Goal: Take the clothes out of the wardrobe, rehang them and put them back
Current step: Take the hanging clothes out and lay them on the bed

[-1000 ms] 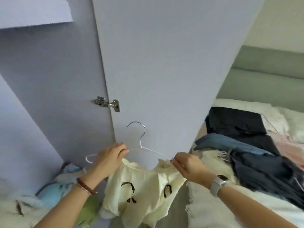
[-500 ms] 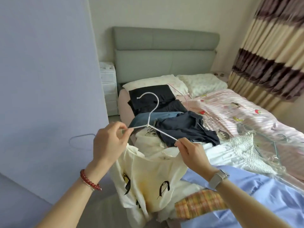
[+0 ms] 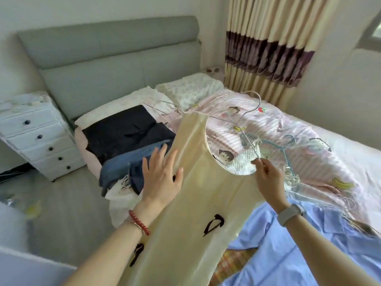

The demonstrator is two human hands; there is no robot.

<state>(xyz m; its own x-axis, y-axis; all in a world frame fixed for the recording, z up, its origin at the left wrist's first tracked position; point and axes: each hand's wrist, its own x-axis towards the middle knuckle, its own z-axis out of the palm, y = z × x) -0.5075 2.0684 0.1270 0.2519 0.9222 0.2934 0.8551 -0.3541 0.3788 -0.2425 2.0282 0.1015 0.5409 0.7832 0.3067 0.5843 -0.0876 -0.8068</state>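
The right hand (image 3: 268,178) pinches one end of a thin wire hanger (image 3: 233,122) between fingertips and thumb; that grip is closed on the wire. The left hand (image 3: 162,178) is apart from the hanger now, fingers straight and spread, lying flat against the pale yellow top (image 3: 198,203).

Half a second ago both hands held the hanger, one at each side, with the top bunched and drooping below it. Now the left hand has let go, the hanger is swung out over the bed with its hook pointing away, and the top is stretched long from one shoulder strap caught on the wire. The other shoulder seems off the hanger, so I judge the garment is being slid off or resettled; the rehanging is not finished, and nothing here is back in the wardrobe.

The head has also turned: the wardrobe door seen a second ago is out of view. Beneath lies the bed (image 3: 338,149) with its pink striped cartoon cover, carrying dark folded clothes (image 3: 123,131), a blue denim piece (image 3: 121,164), a light blue garment (image 3: 288,240), a white crocheted piece and loose hangers. Beyond stand a grey-green headboard (image 3: 111,48), a white drawer unit (image 3: 35,133) and a striped curtain (image 3: 272,38).
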